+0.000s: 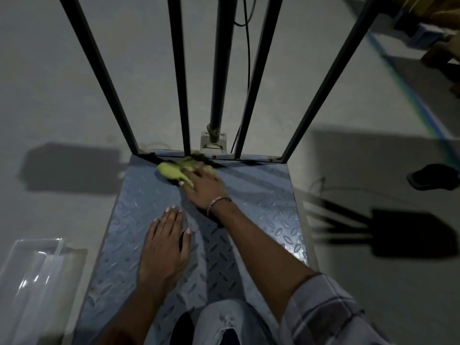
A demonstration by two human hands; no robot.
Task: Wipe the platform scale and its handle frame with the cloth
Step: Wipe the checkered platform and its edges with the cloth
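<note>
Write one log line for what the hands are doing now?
right hand: presses cloth at frame base | left hand: flat on platform

The cloth (174, 171) is yellow-green, kinda blurry so no pattern I can make out. The scale (268, 210) deck is blue-grey metal with that raised diamond tread all over. Frame (99, 70) bars are plain black, and the pole (220, 70) behind them is dark too. Floor (49, 83) is flat pale grey with a blue-green line (420, 105) running across on the right. Sleeve (331, 312) is grey plaid with light stripes. Silver bracelet (217, 201) on the wrist, clear tray (29, 265) at the left, black shoe (433, 176) far right.
</note>
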